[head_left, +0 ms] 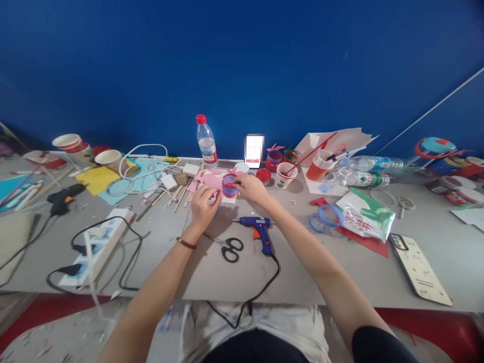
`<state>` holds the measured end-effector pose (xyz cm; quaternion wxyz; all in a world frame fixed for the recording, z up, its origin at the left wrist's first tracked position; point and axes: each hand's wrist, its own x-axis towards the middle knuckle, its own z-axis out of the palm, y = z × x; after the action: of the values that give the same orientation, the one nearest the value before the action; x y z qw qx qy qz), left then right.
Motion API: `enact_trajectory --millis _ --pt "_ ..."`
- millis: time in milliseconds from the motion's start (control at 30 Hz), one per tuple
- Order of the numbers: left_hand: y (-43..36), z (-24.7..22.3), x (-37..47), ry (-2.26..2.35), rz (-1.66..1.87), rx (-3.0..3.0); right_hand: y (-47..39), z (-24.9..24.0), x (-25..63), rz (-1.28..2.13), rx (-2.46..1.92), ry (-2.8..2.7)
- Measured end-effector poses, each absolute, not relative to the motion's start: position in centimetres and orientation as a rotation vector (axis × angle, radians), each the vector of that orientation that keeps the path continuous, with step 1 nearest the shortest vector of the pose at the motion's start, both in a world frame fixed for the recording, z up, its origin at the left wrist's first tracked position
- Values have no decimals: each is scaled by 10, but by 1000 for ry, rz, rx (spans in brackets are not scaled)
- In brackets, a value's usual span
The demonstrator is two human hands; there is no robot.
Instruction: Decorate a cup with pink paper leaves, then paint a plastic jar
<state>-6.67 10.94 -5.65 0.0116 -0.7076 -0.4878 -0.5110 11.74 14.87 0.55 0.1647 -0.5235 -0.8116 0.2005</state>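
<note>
My right hand (250, 188) reaches to the middle of the table, its thumb and fingers closed on the rim of a small blue-and-red round container (229, 186). Just to the left of it is my left hand (204, 204), with a bead bracelet on the wrist. Its fingers are pinched together; whatever is between them is too small to make out. Pink paper pieces (212, 178) lie behind my hands. Nearer to me are black-handled scissors (230, 249), partly hidden by my left hand, and a blue hot glue gun (260, 228) lying on its side.
A water bottle (207, 146) and a lit phone (254, 151) stand by the blue wall. Paper cups (286, 176) and plastic bottles (366, 179) are to the right. A power strip (100, 247), cables and a black glue gun (62, 200) occupy the left. Another phone (421, 269) lies front right.
</note>
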Motion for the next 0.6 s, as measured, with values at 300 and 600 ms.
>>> enact_trajectory --millis 300,600 --pt "101 -62 -65 -1322 -1379 -2201 141 10 147 1153 -1302 -1930" --pt "91 -56 -67 -1125 -1260 -2226 138 9 159 1400 -1225 -1936"
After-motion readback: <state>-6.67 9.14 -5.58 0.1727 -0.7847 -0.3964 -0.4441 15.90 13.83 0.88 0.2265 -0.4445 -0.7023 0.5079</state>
